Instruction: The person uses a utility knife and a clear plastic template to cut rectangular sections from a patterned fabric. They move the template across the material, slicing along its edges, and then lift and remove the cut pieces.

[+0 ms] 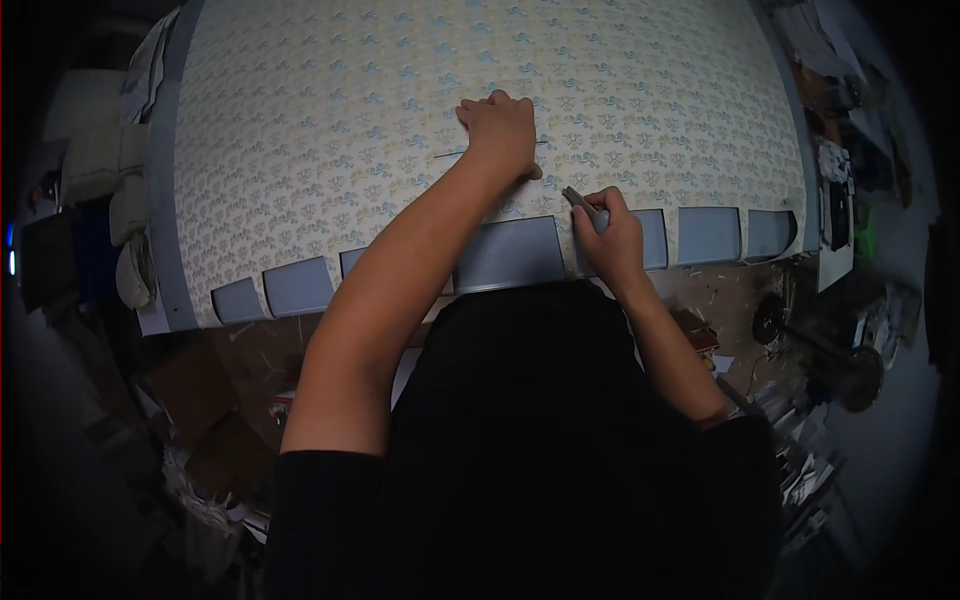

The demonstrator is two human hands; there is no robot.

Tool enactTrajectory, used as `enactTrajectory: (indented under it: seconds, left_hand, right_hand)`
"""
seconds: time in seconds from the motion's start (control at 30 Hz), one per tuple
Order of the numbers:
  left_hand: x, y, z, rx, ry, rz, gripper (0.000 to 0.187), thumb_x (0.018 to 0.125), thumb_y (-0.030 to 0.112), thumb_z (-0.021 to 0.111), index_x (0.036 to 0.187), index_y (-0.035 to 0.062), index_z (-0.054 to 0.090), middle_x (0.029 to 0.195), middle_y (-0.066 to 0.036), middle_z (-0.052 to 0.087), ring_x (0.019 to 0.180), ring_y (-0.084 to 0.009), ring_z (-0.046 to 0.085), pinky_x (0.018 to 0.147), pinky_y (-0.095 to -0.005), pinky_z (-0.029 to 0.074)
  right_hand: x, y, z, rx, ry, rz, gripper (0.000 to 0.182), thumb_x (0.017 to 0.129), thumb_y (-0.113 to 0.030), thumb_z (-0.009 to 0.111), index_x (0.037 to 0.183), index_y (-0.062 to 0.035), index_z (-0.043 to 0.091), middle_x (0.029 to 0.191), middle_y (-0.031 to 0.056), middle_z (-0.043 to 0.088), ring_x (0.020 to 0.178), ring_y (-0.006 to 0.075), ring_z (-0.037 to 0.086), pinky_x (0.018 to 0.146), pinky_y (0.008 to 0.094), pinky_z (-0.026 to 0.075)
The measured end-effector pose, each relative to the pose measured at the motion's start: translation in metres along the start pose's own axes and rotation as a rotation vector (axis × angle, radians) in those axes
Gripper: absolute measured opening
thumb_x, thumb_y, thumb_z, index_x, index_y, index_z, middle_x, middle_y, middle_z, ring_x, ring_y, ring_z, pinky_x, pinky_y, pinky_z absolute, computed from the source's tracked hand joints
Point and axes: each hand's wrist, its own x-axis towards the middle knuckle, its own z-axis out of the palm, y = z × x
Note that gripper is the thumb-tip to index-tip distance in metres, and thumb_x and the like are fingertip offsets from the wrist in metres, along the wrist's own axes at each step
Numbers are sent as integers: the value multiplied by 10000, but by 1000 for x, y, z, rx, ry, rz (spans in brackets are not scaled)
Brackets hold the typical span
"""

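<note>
A pale sheet [330,130] with a small blue and beige floral pattern covers the table. My left hand [503,128] presses down on it near the middle, fingers and thumb spread. A thin dark line, like the edge of a clear strip, passes under that hand. Nearer to me on the right, my right hand [618,240] is closed around a grey utility knife [583,203], whose tip points away from me, close over the sheet. Several cut-outs along the sheet's near edge bare the blue-grey tabletop [510,255], with narrow strips of sheet between them.
Folded pale cloth or padding [118,150] is stacked beyond the table's left edge. A dark round-based stand [858,378] is on the floor at right. Scraps and boxes [190,385] litter the floor. My body is against the near edge.
</note>
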Motion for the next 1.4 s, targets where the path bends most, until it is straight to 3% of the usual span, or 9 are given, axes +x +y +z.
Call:
enactTrajectory:
  seconds: [0.43, 0.5, 0.6, 0.83, 0.9, 1.03, 1.1, 1.17, 1.4]
  left_hand:
    - [18, 7, 5, 52, -65, -8, 1298, 603, 560, 963, 1582, 19, 303, 1490, -302, 414, 1319, -693, 417, 900, -563, 570]
    - [17, 6, 5, 124, -70, 19, 1317, 649, 610, 914, 1602, -9, 249, 1521, -298, 399, 1335, -556, 503, 1055, -646, 470]
    - [14, 5, 4, 162, -66, 51, 1305, 667, 647, 884, 1583, -46, 264, 1550, -307, 365, 1334, -487, 538, 1051, -664, 461]
    - [23, 3, 17, 231, 13, 118, 1234, 674, 667, 863, 1523, -80, 369, 1561, -310, 375, 1208, -451, 642, 1010, -670, 491]
    - [24, 3, 18, 251, 11, 146, 1106, 729, 548, 868, 1516, -78, 411, 1544, -346, 368, 1191, -724, 504, 835, -560, 606]
    - [24, 4, 24, 272, 33, 159, 942, 797, 433, 808, 1489, -98, 450, 1528, -367, 376, 1163, -718, 530, 814, -549, 609]
    - [28, 7, 28, 377, 64, 105, 1210, 672, 693, 842, 1499, -82, 419, 1541, -315, 404, 1174, -454, 661, 982, -686, 505]
    - [28, 7, 30, 389, 55, 108, 1206, 672, 688, 844, 1496, -84, 422, 1536, -312, 410, 1170, -455, 663, 984, -689, 503]
    - [30, 7, 38, 420, 93, 98, 1172, 687, 672, 843, 1482, -88, 439, 1520, -297, 429, 1176, -460, 656, 985, -693, 498]
  right_hand:
    - [-17, -34, 28, -49, 196, 215, 213, 901, -172, 743, 957, -17, 609, 846, 223, 724, 832, 430, 714, 694, 461, 542]
    - [-18, -36, 31, -36, 219, 188, 208, 898, -178, 732, 954, -27, 601, 800, 244, 700, 804, 486, 682, 668, 513, 530]
    - [-16, -43, 32, -72, 226, 208, 212, 895, -175, 732, 956, -27, 593, 799, 258, 694, 797, 495, 675, 664, 528, 526]
    - [-7, -55, 37, -194, 234, 246, 200, 881, -131, 736, 956, -15, 590, 778, 268, 683, 782, 500, 672, 661, 543, 528]
    - [-5, -55, 38, -200, 237, 238, 200, 877, -122, 739, 957, -13, 592, 777, 267, 683, 781, 500, 672, 661, 544, 529]
    - [-1, -52, 36, -204, 228, 205, 205, 882, -124, 744, 960, -12, 591, 787, 257, 689, 786, 487, 679, 659, 532, 533]
    - [2, -49, 31, -201, 203, 197, 207, 884, -126, 746, 957, -12, 589, 793, 249, 694, 789, 480, 682, 660, 526, 535]
    - [6, -44, 25, -171, 137, 200, 202, 901, -135, 757, 960, -4, 616, 870, 226, 727, 851, 442, 716, 697, 445, 552]
    - [59, -32, 23, -206, 88, -36, 214, 882, -112, 752, 976, -27, 579, 839, 210, 714, 807, 450, 695, 674, 507, 545]
